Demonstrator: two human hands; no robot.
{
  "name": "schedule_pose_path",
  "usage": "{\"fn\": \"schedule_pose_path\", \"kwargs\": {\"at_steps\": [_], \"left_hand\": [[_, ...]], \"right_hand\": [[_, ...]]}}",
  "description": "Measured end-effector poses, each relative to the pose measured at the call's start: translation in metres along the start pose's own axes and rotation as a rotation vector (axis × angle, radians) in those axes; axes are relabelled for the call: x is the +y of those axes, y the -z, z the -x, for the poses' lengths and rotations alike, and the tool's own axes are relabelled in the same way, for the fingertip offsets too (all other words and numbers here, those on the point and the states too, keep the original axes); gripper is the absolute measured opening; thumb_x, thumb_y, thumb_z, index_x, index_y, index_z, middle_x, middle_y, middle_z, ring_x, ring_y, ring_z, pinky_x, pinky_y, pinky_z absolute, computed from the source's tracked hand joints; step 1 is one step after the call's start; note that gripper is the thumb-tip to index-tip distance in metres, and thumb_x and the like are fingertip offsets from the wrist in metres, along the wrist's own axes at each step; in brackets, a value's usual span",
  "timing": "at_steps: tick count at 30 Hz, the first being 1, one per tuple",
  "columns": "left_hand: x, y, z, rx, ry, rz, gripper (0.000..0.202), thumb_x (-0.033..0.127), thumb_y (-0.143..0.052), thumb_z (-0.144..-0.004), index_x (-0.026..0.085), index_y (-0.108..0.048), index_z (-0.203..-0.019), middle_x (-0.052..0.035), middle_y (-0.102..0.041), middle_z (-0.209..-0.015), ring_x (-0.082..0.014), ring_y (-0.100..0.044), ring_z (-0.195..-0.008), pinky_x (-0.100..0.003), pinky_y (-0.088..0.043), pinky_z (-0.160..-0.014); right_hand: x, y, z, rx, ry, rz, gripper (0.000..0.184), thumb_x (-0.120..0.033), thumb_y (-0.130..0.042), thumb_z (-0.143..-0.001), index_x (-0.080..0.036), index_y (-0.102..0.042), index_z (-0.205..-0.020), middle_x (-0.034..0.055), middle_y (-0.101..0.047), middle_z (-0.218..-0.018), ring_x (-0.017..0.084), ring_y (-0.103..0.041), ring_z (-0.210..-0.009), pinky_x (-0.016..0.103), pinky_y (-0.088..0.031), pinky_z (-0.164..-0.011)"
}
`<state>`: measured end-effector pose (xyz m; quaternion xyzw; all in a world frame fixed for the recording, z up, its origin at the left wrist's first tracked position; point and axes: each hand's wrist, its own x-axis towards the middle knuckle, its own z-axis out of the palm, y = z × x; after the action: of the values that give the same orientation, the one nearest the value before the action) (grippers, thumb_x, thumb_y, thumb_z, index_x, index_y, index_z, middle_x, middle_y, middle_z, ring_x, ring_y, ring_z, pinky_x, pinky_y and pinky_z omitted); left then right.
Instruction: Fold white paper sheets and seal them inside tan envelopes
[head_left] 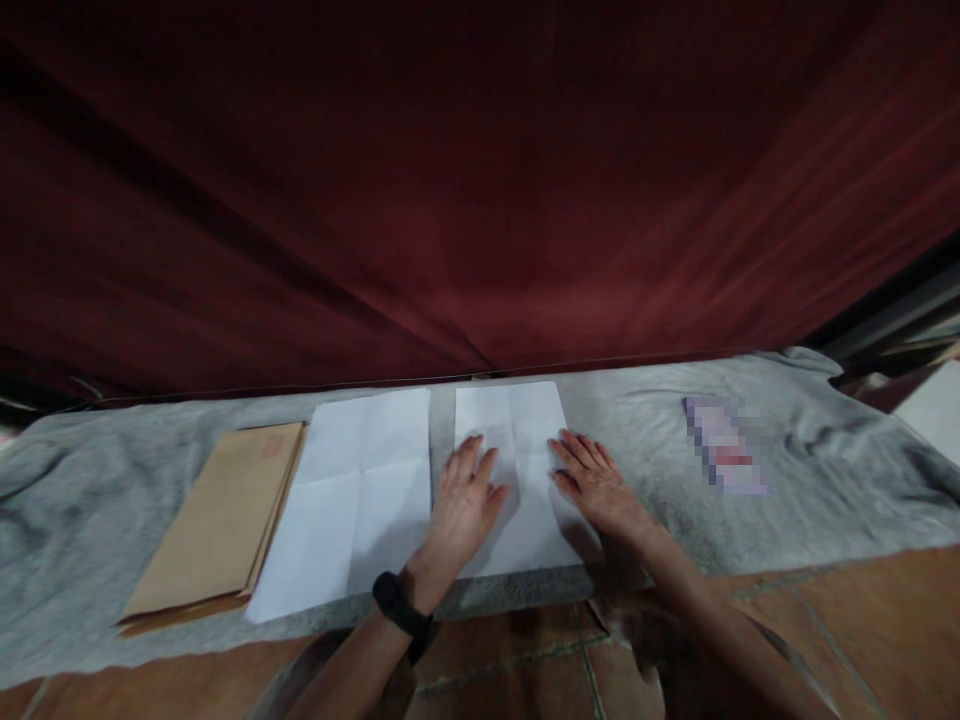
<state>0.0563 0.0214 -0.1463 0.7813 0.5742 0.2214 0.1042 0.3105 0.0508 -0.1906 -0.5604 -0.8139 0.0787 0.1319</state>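
Observation:
A folded white sheet of paper (517, 430) lies on a grey cloth (97, 490) in front of me. My left hand (461, 505), with a black watch on its wrist, lies flat on the sheet's left edge, fingers stretched out. My right hand (596, 480) lies flat on the sheet's right side, fingers spread. Both palms press down on the paper and neither hand holds anything. Left of it sits a larger creased white sheet (352, 500), unfolded.
A stack of brown envelopes (217, 520) lies at the left beside the creased sheet. A small blurred card or packet (724, 445) rests on the cloth at the right. A dark red curtain (480, 180) hangs behind the cloth. Brown tiled floor (862, 630) shows near me.

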Motion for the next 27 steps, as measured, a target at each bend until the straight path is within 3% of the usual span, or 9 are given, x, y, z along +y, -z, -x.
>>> {"fn": "schedule_pose_path", "kwargs": {"at_steps": [4, 8, 13, 17, 21, 23, 27], "left_hand": [[0.023, -0.014, 0.025, -0.254, -0.260, -0.029, 0.074, 0.049, -0.073, -0.083, 0.027, -0.045, -0.148, -0.0128, -0.034, -0.164, -0.0360, -0.022, -0.154, -0.065, -0.017, -0.122], [0.028, -0.014, 0.039, -0.356, -0.357, -0.052, 0.078, 0.052, -0.068, -0.087, 0.031, -0.035, -0.155, -0.0102, -0.032, -0.165, -0.0332, -0.022, -0.154, -0.065, -0.013, -0.123], [0.030, -0.017, 0.044, -0.303, -0.332, -0.081, 0.060, 0.035, -0.061, -0.092, 0.025, -0.044, -0.149, -0.0105, -0.040, -0.161, -0.0292, -0.029, -0.152, -0.056, -0.016, -0.126], [0.034, -0.013, 0.039, -0.252, -0.308, -0.052, 0.047, 0.020, -0.058, -0.090, 0.022, -0.057, -0.137, -0.0120, -0.053, -0.150, -0.0276, -0.045, -0.142, -0.049, -0.030, -0.121], [0.031, 0.008, 0.024, -0.276, -0.230, -0.001, 0.018, 0.014, -0.054, -0.089, 0.020, -0.069, -0.099, -0.0092, -0.073, -0.110, -0.0237, -0.067, -0.107, -0.039, -0.050, -0.099], [0.030, 0.018, 0.017, -0.308, -0.175, 0.013, 0.017, 0.014, -0.052, -0.091, 0.020, -0.066, -0.083, -0.0062, -0.072, -0.088, -0.0214, -0.069, -0.089, -0.035, -0.052, -0.087], [0.028, 0.033, 0.007, -0.321, -0.134, 0.150, 0.024, 0.021, -0.048, -0.096, 0.021, -0.067, -0.082, -0.0042, -0.072, -0.082, -0.0197, -0.067, -0.081, -0.031, -0.049, -0.079]], "right_hand": [[0.008, 0.006, 0.002, 0.021, -0.056, 0.015, 0.055, -0.038, -0.044, -0.100, -0.020, -0.047, -0.151, 0.0130, -0.046, -0.157, 0.031, -0.041, -0.145, 0.051, -0.032, -0.118], [0.012, 0.013, 0.001, 0.019, -0.052, -0.010, 0.051, -0.034, -0.041, -0.101, -0.015, -0.051, -0.147, 0.0158, -0.053, -0.150, 0.029, -0.050, -0.138, 0.048, -0.039, -0.114], [0.013, 0.010, 0.005, 0.038, 0.004, -0.020, 0.046, -0.029, -0.046, -0.098, -0.020, -0.057, -0.142, 0.0150, -0.054, -0.149, 0.030, -0.052, -0.136, 0.050, -0.041, -0.113], [0.014, 0.012, 0.006, 0.028, 0.075, -0.122, 0.047, -0.029, -0.050, -0.096, -0.022, -0.057, -0.142, 0.0126, -0.054, -0.150, 0.028, -0.049, -0.139, 0.051, -0.040, -0.115], [0.019, 0.034, 0.006, -0.100, 0.072, -0.343, 0.048, -0.016, -0.041, -0.093, -0.024, -0.066, -0.134, 0.0066, -0.061, -0.144, 0.023, -0.054, -0.135, 0.046, -0.040, -0.118], [0.019, 0.050, 0.006, -0.171, 0.051, -0.462, 0.053, -0.011, -0.041, -0.088, -0.026, -0.068, -0.131, 0.0044, -0.060, -0.146, 0.022, -0.052, -0.137, 0.045, -0.038, -0.119], [0.011, 0.068, 0.007, -0.280, 0.027, -0.716, 0.049, -0.021, -0.057, -0.084, -0.029, -0.068, -0.132, 0.0034, -0.052, -0.153, 0.028, -0.044, -0.144, 0.046, -0.043, -0.112]]}}
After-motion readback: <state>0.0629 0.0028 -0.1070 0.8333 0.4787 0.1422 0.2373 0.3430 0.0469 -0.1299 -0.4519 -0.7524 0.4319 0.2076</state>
